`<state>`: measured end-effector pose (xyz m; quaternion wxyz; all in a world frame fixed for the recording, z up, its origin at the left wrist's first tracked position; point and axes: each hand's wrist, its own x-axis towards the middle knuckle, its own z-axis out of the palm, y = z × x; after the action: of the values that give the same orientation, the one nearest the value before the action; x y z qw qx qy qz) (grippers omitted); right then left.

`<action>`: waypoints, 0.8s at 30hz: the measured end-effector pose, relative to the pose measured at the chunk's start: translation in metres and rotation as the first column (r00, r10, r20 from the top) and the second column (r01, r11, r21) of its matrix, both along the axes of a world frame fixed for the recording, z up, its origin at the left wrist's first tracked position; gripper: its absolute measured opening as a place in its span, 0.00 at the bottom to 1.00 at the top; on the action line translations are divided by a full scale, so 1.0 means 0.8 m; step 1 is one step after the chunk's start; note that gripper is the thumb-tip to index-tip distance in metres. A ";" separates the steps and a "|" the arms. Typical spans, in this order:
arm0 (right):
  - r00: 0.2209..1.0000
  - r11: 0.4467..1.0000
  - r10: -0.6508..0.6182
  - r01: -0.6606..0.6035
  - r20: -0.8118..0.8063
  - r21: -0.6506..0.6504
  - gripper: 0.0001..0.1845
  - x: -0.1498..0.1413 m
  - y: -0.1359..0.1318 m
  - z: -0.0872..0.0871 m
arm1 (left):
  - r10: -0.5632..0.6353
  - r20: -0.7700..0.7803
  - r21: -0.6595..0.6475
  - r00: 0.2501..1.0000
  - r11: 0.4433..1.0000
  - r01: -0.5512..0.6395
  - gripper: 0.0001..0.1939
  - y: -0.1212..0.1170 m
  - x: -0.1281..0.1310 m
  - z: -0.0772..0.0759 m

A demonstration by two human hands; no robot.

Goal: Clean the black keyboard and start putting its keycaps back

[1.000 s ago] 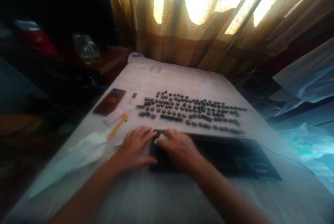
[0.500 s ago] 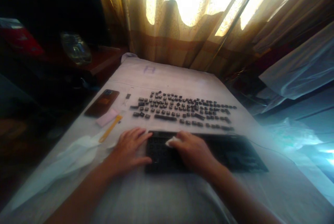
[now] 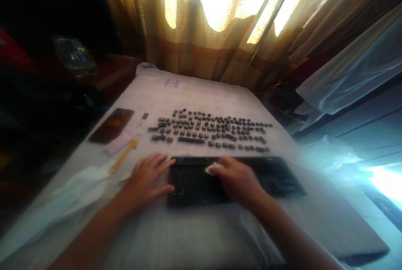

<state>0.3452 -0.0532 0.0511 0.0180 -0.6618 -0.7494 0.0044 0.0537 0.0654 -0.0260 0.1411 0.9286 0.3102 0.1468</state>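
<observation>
While the left hand (image 3: 146,182) rests, fingers spread, at the left end of the black keyboard (image 3: 194,190), the right hand (image 3: 240,180) pinches a white wad (image 3: 212,169) over it, left of its middle. The keyboard runs long from left to right, just nearer than the loose keys (image 3: 191,140).

Keycaps (image 3: 191,140) behind the keyboard (image 3: 194,186), phone (image 3: 112,125) left.

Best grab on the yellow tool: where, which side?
Probably mid-handle: pinch the yellow tool across its narrow width from above, left hand coming from the right. It's long, thin and lies slanted; the pink piece crowds its left side.
</observation>
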 end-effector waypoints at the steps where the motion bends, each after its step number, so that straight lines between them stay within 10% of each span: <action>1: 1.000 1.000 -0.011 0.011 0.005 0.006 0.20 0.002 -0.001 0.000 | 0.000 0.001 0.007 1.000 1.000 0.000 0.35 0.001 0.000 -0.001; 15: 0.997 0.991 -0.003 0.013 0.073 -0.134 0.10 -0.030 0.017 0.022 | -0.005 0.018 0.080 1.000 0.997 0.004 0.28 0.003 0.000 -0.005; 24: 0.987 0.974 -0.023 0.058 0.158 -0.218 0.08 0.010 0.015 0.034 | -0.001 0.047 0.088 0.999 0.996 -0.003 0.27 0.003 0.000 -0.009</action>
<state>0.3532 -0.0416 0.0786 -0.1143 -0.6731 -0.7297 0.0363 0.0536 0.0675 -0.0330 0.1073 0.9300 0.3007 0.1823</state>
